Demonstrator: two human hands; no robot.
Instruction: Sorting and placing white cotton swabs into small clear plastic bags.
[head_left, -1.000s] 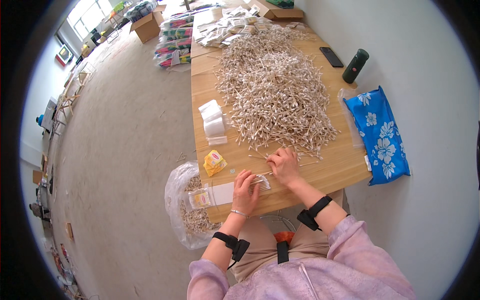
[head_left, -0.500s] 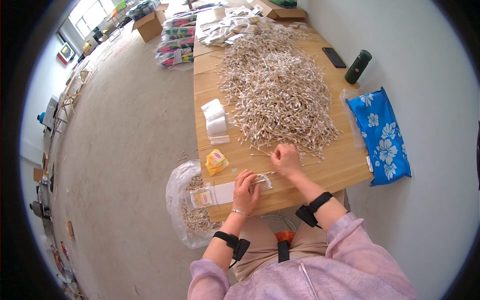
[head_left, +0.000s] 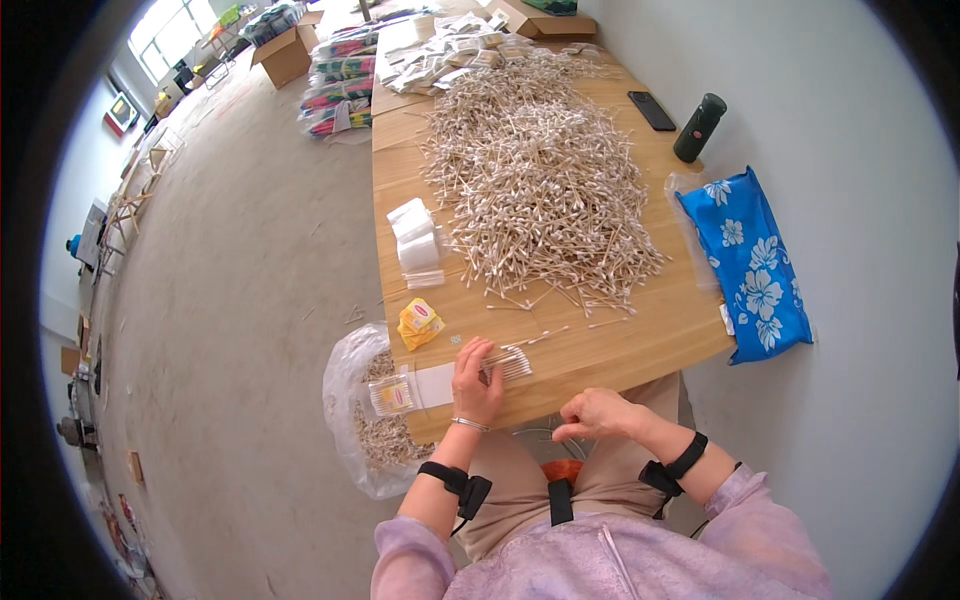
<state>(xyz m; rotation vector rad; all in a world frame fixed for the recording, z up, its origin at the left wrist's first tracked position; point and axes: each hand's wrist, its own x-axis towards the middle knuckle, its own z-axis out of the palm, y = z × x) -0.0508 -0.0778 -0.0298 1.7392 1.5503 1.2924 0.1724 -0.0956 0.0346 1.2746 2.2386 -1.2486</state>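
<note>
My left hand [head_left: 478, 383] rests near the table's front edge, fingers curled over a row of cotton swabs [head_left: 516, 362] whose tips stick out to its right. Left of it lies a white strip [head_left: 434, 386], and beside that a small clear pack of swabs [head_left: 391, 395] with a yellow label. My right hand [head_left: 598, 414] is off the table, above my lap, with its fingers curled in; whether anything is inside is hidden. A few loose swabs [head_left: 548, 334] lie between my left hand and the big heap of cotton swabs [head_left: 545, 180].
Yellow cards [head_left: 420, 323] and white packets [head_left: 412, 235] lie along the table's left side. A clear bag of swabs [head_left: 345, 410] is below the left edge. A phone [head_left: 652, 111], dark bottle [head_left: 699, 128] and blue flowered pouch [head_left: 755, 265] stand or lie at right.
My right hand has drawn back from the heap's near edge, toward me and off the table. My left hand stays on the row of swabs. The whole view has shifted slightly.
</note>
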